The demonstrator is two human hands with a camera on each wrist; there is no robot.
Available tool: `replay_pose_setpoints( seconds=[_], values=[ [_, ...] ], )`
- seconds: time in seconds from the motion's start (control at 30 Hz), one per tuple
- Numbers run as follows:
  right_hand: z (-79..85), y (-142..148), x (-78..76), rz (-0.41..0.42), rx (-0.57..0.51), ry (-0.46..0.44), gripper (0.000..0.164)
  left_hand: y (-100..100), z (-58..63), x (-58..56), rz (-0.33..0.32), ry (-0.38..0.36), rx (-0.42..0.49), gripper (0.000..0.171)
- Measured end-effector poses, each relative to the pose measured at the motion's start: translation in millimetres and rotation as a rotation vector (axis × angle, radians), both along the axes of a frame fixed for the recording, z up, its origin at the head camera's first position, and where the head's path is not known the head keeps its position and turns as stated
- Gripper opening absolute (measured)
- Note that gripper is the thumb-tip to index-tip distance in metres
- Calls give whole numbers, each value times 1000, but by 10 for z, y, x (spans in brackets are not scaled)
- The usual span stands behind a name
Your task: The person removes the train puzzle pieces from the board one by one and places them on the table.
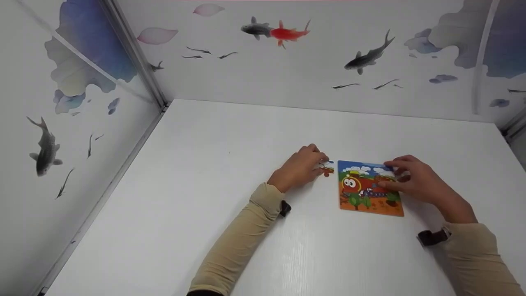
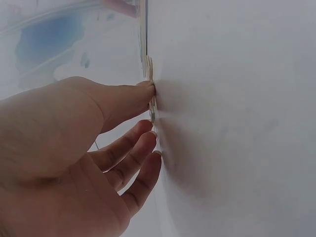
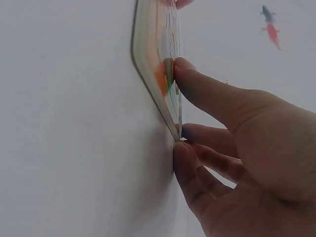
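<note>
A square jigsaw puzzle [image 1: 356, 202] lies flat on the white table, picturing a red train with a smiling face, white clouds, green bushes and orange ground. Just left of it, a small loose puzzle piece [image 1: 327, 169] in white, blue and orange is pinched at the fingertips of my left hand [image 1: 298, 167]. The left wrist view shows that piece [image 2: 152, 116] edge-on, low over the tabletop. My right hand [image 1: 421, 181] grips the puzzle at its upper right, thumb on the picture and fingers at the edge. From the right wrist, the board's thick pale rim [image 3: 143, 54] shows beside the thumb.
The white table [image 1: 197, 197] stretches out on all sides of the puzzle. White panels [image 1: 304, 78] painted with fish and lotus leaves stand along its back and left edges. Dark straps [image 1: 433, 237] circle both wrists below tan sleeves.
</note>
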State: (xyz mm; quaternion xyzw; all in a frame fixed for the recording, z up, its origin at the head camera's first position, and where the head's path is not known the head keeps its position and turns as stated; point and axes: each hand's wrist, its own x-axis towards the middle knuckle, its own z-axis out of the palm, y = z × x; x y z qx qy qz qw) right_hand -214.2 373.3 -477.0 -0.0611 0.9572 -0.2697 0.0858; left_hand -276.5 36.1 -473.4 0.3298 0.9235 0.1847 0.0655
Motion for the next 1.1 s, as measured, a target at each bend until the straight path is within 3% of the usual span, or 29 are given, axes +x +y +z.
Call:
replay_pose_setpoints(
  seconds=[0.73,0.97,1.1],
  values=[
    [-2,12,-1,2,0,-4,79,13,-1,6,21,6,-5,39],
    [-6,9,4,3,10,-3,79,102,81,22,60,62,50,42],
    [-4,4,-1,3,12,1,79,190,140,61,33,46,94,41]
  ],
)
